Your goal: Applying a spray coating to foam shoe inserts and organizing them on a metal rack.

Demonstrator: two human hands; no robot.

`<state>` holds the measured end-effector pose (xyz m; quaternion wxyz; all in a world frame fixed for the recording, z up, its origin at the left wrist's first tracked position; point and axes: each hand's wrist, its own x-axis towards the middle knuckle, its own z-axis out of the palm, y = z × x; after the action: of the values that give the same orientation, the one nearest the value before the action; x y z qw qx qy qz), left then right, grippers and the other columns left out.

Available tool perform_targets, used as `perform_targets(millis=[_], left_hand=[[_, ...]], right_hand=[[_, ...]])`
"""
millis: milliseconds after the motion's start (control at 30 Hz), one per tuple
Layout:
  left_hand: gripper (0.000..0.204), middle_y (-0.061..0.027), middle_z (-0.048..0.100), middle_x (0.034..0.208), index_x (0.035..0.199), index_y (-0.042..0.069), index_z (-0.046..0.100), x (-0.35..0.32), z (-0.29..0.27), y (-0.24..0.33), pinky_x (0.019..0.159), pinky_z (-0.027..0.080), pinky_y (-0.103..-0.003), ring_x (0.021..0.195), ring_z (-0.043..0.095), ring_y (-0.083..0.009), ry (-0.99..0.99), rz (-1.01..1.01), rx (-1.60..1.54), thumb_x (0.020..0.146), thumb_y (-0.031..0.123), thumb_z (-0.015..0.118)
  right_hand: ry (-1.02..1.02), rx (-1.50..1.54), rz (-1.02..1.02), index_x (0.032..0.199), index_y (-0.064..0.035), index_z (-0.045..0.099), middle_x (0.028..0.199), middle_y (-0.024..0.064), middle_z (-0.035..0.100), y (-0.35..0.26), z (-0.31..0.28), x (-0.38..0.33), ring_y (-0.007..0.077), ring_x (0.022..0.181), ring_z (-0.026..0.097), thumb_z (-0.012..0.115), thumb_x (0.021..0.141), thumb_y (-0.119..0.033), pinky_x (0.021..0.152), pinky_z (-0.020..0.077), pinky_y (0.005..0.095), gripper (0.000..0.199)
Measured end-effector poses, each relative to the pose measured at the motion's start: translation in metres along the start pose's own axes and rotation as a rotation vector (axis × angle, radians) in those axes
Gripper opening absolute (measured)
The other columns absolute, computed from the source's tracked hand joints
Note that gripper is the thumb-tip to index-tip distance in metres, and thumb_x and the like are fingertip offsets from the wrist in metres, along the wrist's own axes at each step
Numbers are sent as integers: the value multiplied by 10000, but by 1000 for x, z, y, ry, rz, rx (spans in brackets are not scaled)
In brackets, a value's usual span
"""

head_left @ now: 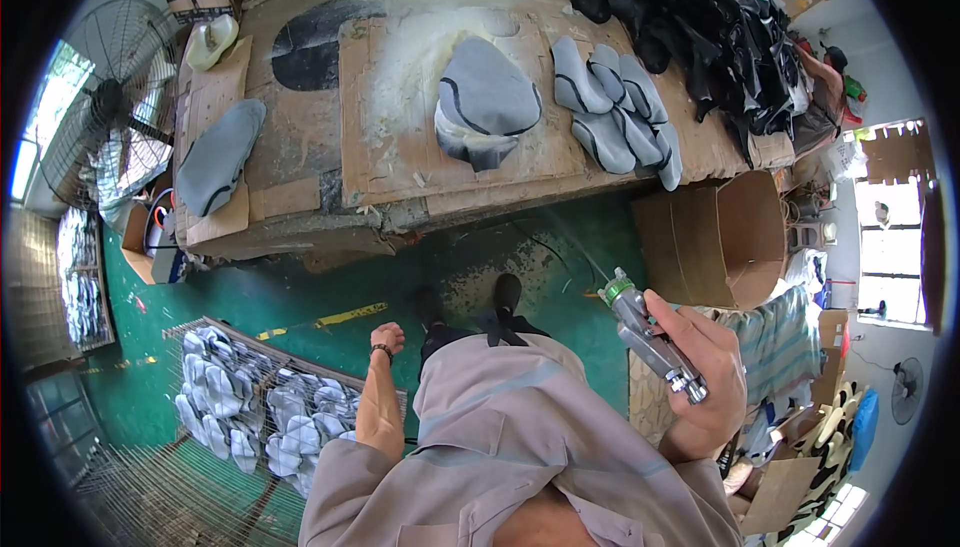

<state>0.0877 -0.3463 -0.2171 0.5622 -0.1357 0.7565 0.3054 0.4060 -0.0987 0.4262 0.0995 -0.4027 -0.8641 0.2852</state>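
Note:
My right hand (705, 357) is wrapped round a metal spray gun (640, 322) with a green ring near its nozzle. The gun points up and left toward the bench, and a thin streak of spray shows in front of it. Beside my body hangs my left hand (388, 337), its fingers curled in and nothing visible in them. On the bench, a pile of grey sole-shaped pieces (488, 87) with dark curved stripes lies on a stained cardboard sheet (390, 162). Several similar grey pieces (610, 97) overlap to its right. Another grey piece (222, 157) lies at the far left.
A heap of black sheet material (680, 27) covers the bench's back right, near another person (822, 97). An open cardboard box (710, 237) stands below the right edge. A wire rack (240, 487) with many grey pieces is at lower left; a large fan (110, 102) stands left.

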Motion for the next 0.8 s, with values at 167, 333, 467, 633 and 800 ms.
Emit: perform_targets(millis=[167, 333, 467, 633, 800], left_hand=[[252, -72, 745, 935, 1167, 125, 710, -16, 29, -3, 623, 590, -440, 747, 707, -223, -28, 37, 15, 964, 97, 563], [230, -72, 745, 942, 1152, 127, 714, -30, 55, 15, 640, 598, -446, 756, 708, -217, -44, 16, 48, 973, 117, 568], [209, -56, 742, 937, 1145, 121, 711, -44, 75, 47, 642, 606, -408, 758, 708, -199, -47, 88, 116, 969, 124, 597], [219, -47, 738, 938, 1167, 114, 702, -62, 93, 82, 616, 603, -360, 757, 705, -168, -31, 119, 141, 956, 124, 644], [232, -43, 737, 942, 1185, 113, 701, -70, 103, 92, 613, 600, -335, 762, 704, -155, -45, 169, 124, 960, 146, 655]], right_hand=[[160, 80, 121, 1350, 34, 625, 921, 185, 671, 53, -3, -32, 286, 760, 660, 733, 737, 20, 724, 520, 324, 623], [299, 247, 176, 1345, -5, 644, 939, 178, 701, 97, -14, -54, 300, 782, 693, 715, 762, 77, 707, 527, 333, 594], [373, 299, 187, 1339, 0, 645, 952, 179, 706, 134, -23, -58, 278, 782, 688, 714, 787, 79, 718, 523, 324, 562], [363, 356, 142, 1354, -2, 633, 942, 175, 695, 174, -41, -56, 312, 777, 677, 728, 749, 96, 718, 520, 328, 621], [367, 364, 112, 1354, 12, 633, 936, 170, 690, 193, -57, -34, 273, 760, 651, 727, 772, 58, 698, 496, 311, 591]])
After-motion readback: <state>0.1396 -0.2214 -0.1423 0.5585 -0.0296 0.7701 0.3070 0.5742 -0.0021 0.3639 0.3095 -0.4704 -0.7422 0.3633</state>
